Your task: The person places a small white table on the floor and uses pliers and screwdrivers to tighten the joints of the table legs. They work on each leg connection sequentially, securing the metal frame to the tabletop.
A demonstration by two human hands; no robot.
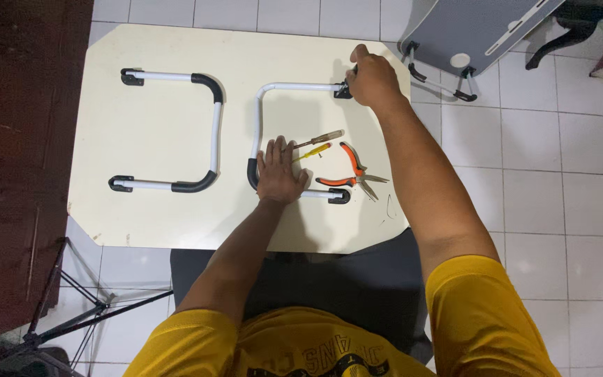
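The left hand [280,174] lies near the middle of the frame, palm down, fingers straight and slightly spread, pointing toward the top of the picture. Its bare forearm runs back down and to the left, ending in a yellow sleeve at the lower edge. The right hand [371,78] sits higher, in the upper centre-right, curled into a closed grip with knuckles up and thumb tucked to the left. The right arm stretches almost straight, slanting down to the right into a yellow sleeve at the lower right.
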